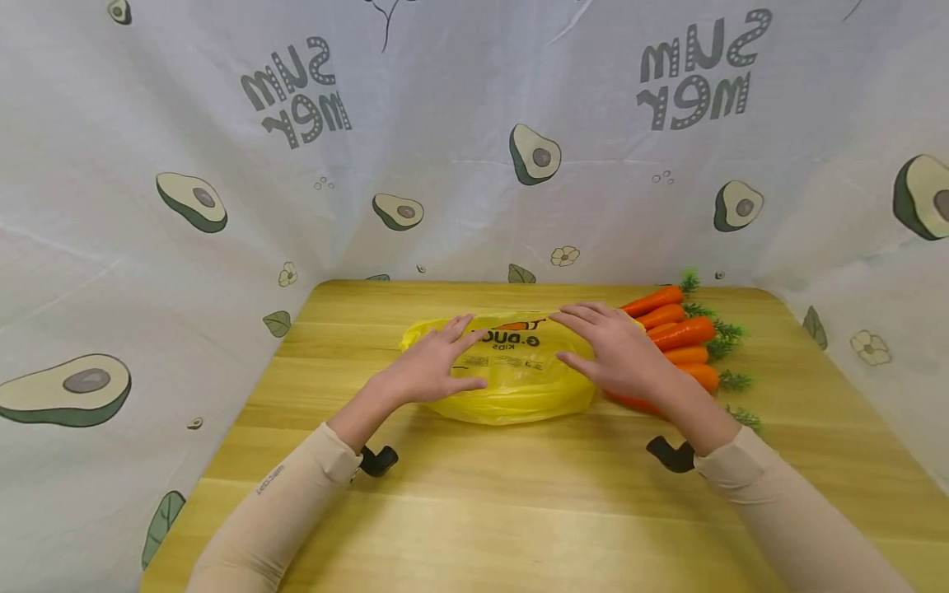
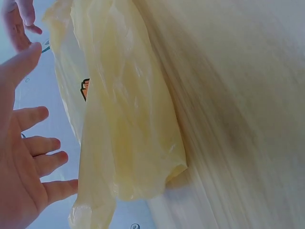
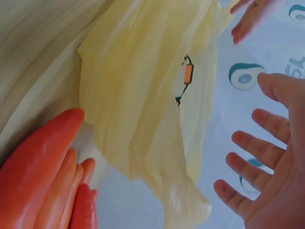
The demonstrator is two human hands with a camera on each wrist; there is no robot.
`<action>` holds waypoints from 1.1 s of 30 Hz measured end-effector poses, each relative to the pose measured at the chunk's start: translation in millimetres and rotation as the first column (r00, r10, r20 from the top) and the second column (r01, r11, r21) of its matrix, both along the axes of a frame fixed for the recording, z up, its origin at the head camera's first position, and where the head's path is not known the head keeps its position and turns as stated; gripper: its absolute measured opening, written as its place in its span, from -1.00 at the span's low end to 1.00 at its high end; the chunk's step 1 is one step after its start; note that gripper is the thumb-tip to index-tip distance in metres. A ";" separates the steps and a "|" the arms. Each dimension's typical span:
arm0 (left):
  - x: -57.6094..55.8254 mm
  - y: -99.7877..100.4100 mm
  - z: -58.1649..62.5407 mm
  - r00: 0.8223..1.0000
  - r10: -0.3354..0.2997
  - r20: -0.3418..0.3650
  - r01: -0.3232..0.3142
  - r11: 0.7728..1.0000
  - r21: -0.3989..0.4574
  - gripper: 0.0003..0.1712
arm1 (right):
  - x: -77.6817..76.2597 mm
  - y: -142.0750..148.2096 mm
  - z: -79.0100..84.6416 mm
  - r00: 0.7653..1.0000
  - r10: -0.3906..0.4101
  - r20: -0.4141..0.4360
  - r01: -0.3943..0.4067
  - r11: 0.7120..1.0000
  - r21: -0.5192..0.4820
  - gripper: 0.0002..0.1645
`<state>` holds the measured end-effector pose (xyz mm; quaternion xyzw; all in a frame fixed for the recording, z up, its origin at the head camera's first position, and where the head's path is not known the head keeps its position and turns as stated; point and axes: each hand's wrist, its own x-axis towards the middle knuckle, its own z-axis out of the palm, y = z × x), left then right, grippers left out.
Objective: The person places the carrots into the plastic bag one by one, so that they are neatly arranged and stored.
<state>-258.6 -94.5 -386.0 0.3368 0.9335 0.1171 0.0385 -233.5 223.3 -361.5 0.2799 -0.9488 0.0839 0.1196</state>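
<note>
A yellow plastic bag (image 1: 511,403) with a printed duck-brand logo stands with its mouth spread wide at the middle of the table. Over its left side is my left hand (image 1: 426,362), fingers spread and gripping nothing. Above the right side hovers my right hand (image 1: 619,350), its fingers also spread. In the left wrist view, one fingertip of the left hand (image 2: 24,162) comes up to the rim of the bag (image 2: 128,105); whether it touches, I cannot tell. The right wrist view shows a gap between the right hand (image 3: 276,167) and the bag (image 3: 138,86).
Several orange-red carrots (image 1: 678,333) with green tops lie in a row right of the bag, partly behind my right hand. A black curved piece shows by each wrist (image 1: 378,461). A white avocado-print curtain (image 1: 460,165) hangs behind the wooden table (image 1: 504,511) and along both sides.
</note>
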 end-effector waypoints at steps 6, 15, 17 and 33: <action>0.2 -4.2 0.7 0.997 0.049 -0.052 -0.045 0.996 0.080 -0.22 | 3.7 22.9 4.5 0.998 -0.054 0.033 0.055 0.997 -0.047 -0.30; 1.2 -15.2 1.5 0.995 0.081 -0.052 -0.078 0.995 0.055 -0.34 | 13.2 56.4 9.6 0.994 -0.087 0.071 0.097 0.981 -0.168 -0.34; 0.3 -16.4 0.4 0.996 0.080 -0.044 -0.078 0.996 0.048 -0.36 | 15.8 63.5 9.4 0.994 -0.085 0.067 0.097 0.975 -0.201 -0.35; -8.9 -28.6 -17.0 0.992 0.069 -0.102 -0.071 0.997 -0.023 -0.37 | 36.9 110.4 -8.2 0.992 -0.059 0.110 0.085 0.966 -0.244 -0.39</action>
